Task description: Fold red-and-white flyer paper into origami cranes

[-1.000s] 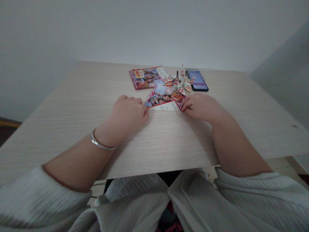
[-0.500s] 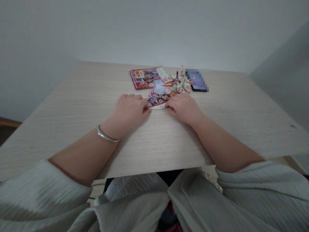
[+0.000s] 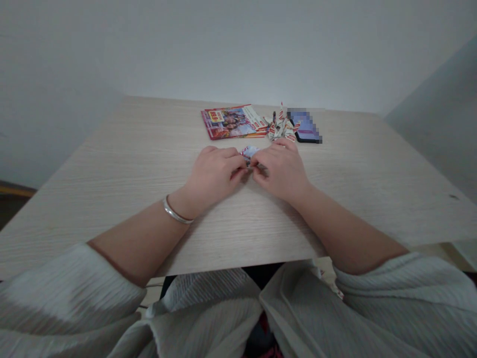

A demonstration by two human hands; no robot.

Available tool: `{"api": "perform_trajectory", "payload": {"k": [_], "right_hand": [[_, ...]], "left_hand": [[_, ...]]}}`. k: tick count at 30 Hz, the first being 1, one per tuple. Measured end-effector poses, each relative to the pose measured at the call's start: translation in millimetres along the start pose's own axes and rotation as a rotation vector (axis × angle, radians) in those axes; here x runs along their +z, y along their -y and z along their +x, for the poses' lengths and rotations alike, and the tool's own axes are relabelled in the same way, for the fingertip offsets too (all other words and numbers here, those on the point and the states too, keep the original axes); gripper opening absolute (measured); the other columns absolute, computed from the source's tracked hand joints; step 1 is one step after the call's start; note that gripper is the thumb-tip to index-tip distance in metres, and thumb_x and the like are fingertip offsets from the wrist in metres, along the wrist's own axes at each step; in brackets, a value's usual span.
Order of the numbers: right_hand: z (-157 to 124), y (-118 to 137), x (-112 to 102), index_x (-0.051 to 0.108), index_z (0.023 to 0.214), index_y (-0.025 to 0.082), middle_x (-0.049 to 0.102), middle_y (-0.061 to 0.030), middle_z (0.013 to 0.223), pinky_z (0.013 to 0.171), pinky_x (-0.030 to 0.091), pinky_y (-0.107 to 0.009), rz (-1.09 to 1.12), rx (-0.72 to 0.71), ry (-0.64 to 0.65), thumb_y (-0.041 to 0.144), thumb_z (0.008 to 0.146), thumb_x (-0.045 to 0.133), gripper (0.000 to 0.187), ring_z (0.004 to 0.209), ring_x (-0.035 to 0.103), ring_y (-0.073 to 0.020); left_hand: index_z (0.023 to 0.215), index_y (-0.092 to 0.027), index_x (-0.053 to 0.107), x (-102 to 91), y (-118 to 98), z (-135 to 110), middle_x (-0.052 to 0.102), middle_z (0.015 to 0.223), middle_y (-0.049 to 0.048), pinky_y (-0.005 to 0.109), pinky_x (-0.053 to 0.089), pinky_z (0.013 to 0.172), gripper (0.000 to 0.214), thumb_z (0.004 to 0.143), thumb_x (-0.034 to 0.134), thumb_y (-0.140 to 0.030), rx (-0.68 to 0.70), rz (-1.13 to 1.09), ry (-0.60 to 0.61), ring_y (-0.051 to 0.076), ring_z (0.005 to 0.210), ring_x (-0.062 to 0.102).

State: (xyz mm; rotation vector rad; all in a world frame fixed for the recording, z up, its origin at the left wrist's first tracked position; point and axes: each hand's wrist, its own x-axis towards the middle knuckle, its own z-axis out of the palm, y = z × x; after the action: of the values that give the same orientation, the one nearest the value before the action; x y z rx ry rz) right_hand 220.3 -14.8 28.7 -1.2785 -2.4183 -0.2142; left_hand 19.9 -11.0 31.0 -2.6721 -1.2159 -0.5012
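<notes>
My left hand (image 3: 214,174), with a silver bangle on its wrist, and my right hand (image 3: 281,169) meet at the middle of a light wooden table (image 3: 112,164). Both are closed, pinching a folded piece of colourful printed paper (image 3: 249,150) between their fingertips. Most of that paper is hidden by my fingers; only a small top part shows above them.
Behind my hands lies a flat colourful flyer (image 3: 229,122). To its right sit several small folded paper figures (image 3: 280,128) and a dark phone (image 3: 307,130). A plain wall runs along the table's far edge. My grey sleeves and lap fill the bottom.
The paper lay spread between my hands. Both hands have moved together toward the middle, and the sheet is now folded up small between my fingertips.
</notes>
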Motion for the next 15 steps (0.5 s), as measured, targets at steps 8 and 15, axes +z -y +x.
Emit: {"api": "perform_trajectory", "payload": {"k": [8, 15], "right_hand": [[0, -15, 1, 0.074, 0.086, 0.022, 0.078, -0.004, 0.086, 0.095, 0.044, -0.04, 0.153, 0.071, -0.033, 0.019, 0.083, 0.063, 0.011, 0.085, 0.068, -0.0229], [-8, -45, -15, 0.071, 0.081, 0.021, 0.075, -0.0036, 0.08, 0.076, 0.046, -0.033, 0.303, 0.182, -0.028, 0.018, 0.078, 0.062, 0.009, 0.076, 0.067, -0.0195]], "left_hand": [[0.083, -0.016, 0.075, 1.2, 5, 1, 0.072, 0.081, 0.0077, 0.037, 0.04, 0.07, 0.026, 0.097, 0.054, -0.024, 0.015, -0.036, 0.012, 0.023, 0.078, 0.067], [0.085, -0.016, 0.074, 0.1, 9, 0, 0.073, 0.083, 0.0084, 0.037, 0.041, 0.068, 0.026, 0.095, 0.05, -0.02, 0.01, -0.047, 0.063, 0.023, 0.076, 0.065]]}}
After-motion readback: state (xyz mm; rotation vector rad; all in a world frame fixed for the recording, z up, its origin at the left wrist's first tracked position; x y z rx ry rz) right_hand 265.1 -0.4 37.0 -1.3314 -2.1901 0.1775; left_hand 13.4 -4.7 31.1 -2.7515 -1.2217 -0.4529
